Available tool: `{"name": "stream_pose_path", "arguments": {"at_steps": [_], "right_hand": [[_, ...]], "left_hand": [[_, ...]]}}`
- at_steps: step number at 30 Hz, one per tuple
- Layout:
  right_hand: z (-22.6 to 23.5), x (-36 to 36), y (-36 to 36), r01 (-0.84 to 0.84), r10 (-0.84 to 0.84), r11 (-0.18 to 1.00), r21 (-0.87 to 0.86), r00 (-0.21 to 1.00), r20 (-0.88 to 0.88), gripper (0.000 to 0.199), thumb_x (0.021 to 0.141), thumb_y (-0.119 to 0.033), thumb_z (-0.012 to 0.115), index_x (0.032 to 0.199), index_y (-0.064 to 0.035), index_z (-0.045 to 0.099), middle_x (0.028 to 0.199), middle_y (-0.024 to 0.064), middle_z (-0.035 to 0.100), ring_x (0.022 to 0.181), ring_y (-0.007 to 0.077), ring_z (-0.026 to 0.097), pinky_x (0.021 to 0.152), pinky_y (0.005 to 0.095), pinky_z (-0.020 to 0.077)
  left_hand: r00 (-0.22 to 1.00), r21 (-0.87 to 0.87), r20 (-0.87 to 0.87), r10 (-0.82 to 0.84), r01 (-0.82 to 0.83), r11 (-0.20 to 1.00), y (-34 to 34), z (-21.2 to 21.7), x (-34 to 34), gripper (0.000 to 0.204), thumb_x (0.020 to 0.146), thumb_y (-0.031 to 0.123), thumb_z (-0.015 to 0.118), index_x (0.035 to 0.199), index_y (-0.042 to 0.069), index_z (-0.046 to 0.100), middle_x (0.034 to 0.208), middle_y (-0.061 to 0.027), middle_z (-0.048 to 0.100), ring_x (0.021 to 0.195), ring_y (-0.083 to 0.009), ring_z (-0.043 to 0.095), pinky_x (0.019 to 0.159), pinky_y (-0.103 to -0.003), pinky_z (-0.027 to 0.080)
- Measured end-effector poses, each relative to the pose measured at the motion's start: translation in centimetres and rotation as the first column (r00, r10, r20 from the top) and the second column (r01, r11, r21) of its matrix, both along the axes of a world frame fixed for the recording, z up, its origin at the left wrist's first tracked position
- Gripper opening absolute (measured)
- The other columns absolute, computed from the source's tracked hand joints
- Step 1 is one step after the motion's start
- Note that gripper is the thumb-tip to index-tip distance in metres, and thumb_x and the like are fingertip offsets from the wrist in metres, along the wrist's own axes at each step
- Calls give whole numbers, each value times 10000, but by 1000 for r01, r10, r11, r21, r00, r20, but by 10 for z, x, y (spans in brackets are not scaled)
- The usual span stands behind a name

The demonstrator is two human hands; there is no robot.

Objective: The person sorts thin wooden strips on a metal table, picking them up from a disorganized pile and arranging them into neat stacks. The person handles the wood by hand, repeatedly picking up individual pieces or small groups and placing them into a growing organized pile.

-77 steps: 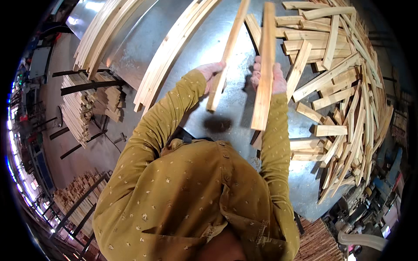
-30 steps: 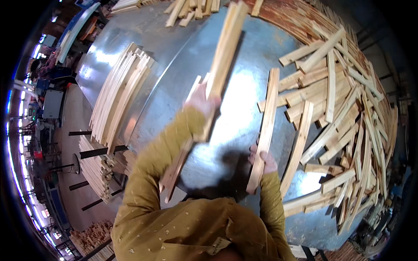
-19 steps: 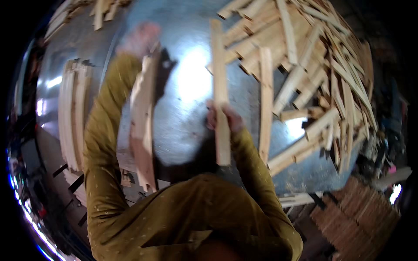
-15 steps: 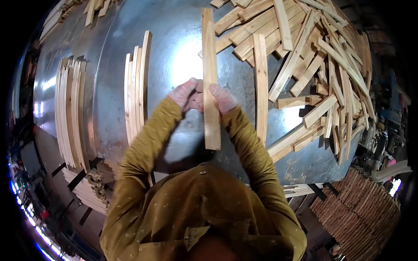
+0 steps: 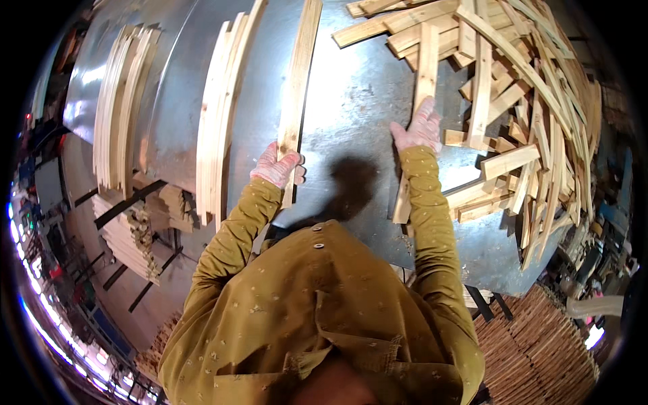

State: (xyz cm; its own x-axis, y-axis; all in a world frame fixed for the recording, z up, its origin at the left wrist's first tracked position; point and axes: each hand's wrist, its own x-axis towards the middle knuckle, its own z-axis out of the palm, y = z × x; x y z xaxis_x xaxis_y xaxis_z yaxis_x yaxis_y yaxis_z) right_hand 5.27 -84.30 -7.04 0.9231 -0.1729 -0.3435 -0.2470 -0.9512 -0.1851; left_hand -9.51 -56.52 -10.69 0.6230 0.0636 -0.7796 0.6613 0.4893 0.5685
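My left hand (image 5: 278, 166), in a pale pinkish glove, is closed around the lower part of a long wooden slat (image 5: 301, 81). That slat points away from me, a little right of a row of similar slats (image 5: 226, 115). Farther right, my right hand (image 5: 418, 128), gloved the same way, lies over another wooden slat (image 5: 426, 64). Its fingers stretch forward along the wood with the thumb spread to the left. The hand and sleeve hide the middle of that slat.
A big heap of loose wooden slats (image 5: 496, 101) covers the right of the metal table (image 5: 351, 88). Another upright row of slats (image 5: 121, 108) stands at the far left. Below the table are stacked slats at left (image 5: 128, 236) and a large wood stack (image 5: 540, 337) at right.
Both hands were together on one slat in the middle. My left hand has carried it left, while my right hand has let go and moved right onto another slat. The view has shifted.
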Motion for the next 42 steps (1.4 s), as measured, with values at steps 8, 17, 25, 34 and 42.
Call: {"name": "stream_pose_path", "arguments": {"at_steps": [8, 17, 25, 34, 42], "right_hand": [[-31, -48, 77, 80, 35, 484, 871, 993, -111, 449, 955, -301, 528, 1317, -46, 454, 992, 136, 611, 817, 294, 615, 762, 442, 538], [-67, 2, 274, -638, 821, 504, 582, 563, -94, 567, 939, -398, 506, 1381, -44, 471, 1360, 277, 510, 1225, 414, 545, 1009, 537, 442], [65, 207, -8, -359, 555, 827, -432, 639, 532, 153, 838, -149, 584, 946, -74, 661, 921, 114, 712, 827, 287, 693, 653, 387, 547], [68, 268, -144, -518, 512, 687, -510, 843, -166, 243, 939, -196, 535, 1067, -56, 686, 1065, 112, 708, 932, 250, 705, 744, 392, 597], [146, 153, 11, -708, 781, 622, 336, 596, -188, 300, 853, -304, 627, 1081, -108, 639, 1088, 109, 655, 995, 280, 651, 846, 408, 544]], "left_hand": [[898, 907, -385, -213, 326, -268, 71, 39, -48, 398, 718, 372, 789, 967, 69, 716, 1284, -196, 553, 1207, -365, 490, 1021, -440, 398], [937, 953, -284, -206, 299, 48, 114, 22, -63, 1090, 655, 377, 838, 1467, -73, 266, 1450, -261, 400, 1328, -390, 416, 1112, -404, 346], [812, 758, -554, -182, 403, -513, 87, 27, -68, 1040, 792, 524, 685, 1539, 29, 157, 1557, -222, 259, 1429, -392, 275, 1150, -502, 270], [784, 632, 230, -577, 330, 701, -92, 53, 109, 798, 862, 177, 669, 1499, -15, 229, 1404, -198, 441, 1260, -275, 476, 1013, -377, 445], [601, 771, 531, -597, -50, 635, -177, -74, 171, 435, 999, 220, 535, 1380, 30, 441, 1239, -106, 547, 1114, -193, 544, 915, -353, 486]]}}
